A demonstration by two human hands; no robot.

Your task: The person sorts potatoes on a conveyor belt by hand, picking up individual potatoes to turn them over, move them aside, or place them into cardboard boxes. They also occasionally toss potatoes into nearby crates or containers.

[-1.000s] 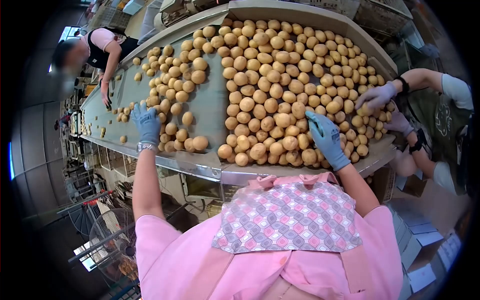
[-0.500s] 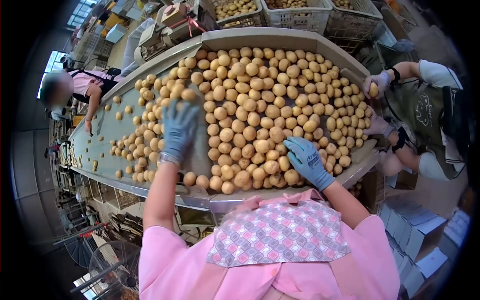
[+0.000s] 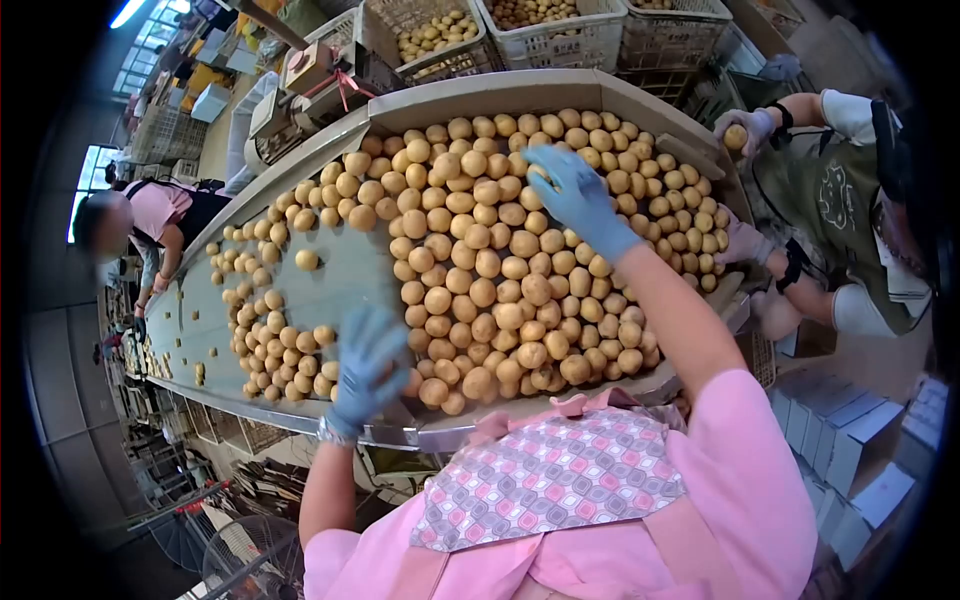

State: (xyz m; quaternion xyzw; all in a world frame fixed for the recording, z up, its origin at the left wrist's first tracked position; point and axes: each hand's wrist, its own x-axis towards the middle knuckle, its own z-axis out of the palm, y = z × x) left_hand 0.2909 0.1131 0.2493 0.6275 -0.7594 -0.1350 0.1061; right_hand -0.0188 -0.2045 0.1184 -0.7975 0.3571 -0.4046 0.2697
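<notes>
A dense layer of round yellow-brown potatoes (image 3: 500, 290) covers much of the sorting table. My left hand (image 3: 368, 370), in a blue-grey glove, is low over the table's near side with its fingers spread, blurred and next to a few potatoes. Further out, my right hand (image 3: 580, 197), gloved alike, lies palm down on the upper middle of the potatoes. Its fingers point left and look bent at the tips; whether they hold a potato is hidden. A looser group of potatoes (image 3: 270, 340) lies left of my left hand, on the green surface (image 3: 335, 280).
At the right, a co-worker in a green apron (image 3: 835, 200) holds a potato (image 3: 735, 137) in one gloved hand. Another person in pink (image 3: 160, 210) leans over the far left. Crates of potatoes (image 3: 560, 45) stand behind the table's raised rim (image 3: 490, 95), near a motor unit (image 3: 305, 75).
My right hand has moved away from me and up across the potatoes. My left hand has come back toward the near edge. Potatoes on the left have shifted, exposing more green surface.
</notes>
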